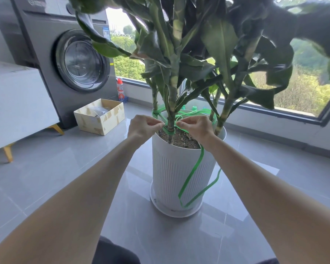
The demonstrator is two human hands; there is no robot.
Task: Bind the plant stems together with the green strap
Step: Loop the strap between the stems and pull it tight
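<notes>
A tall leafy plant with several upright stems (171, 103) grows from soil in a white ribbed pot (171, 174). A thin green strap (189, 176) loops around the stems just above the soil, and its long loose end hangs down the pot's front. My left hand (143, 126) pinches the strap left of the front stem. My right hand (196, 128) pinches it right of the same stem. Both hands are close together at the pot's rim, with the wrapped strap between them.
A dark washing machine (72, 60) stands at the back left with an open cardboard box (101, 116) before it. A white cabinet (17, 103) is at far left. A spray bottle (121, 90) stands by the window sill. The grey tiled floor surrounds the pot's saucer (160, 206).
</notes>
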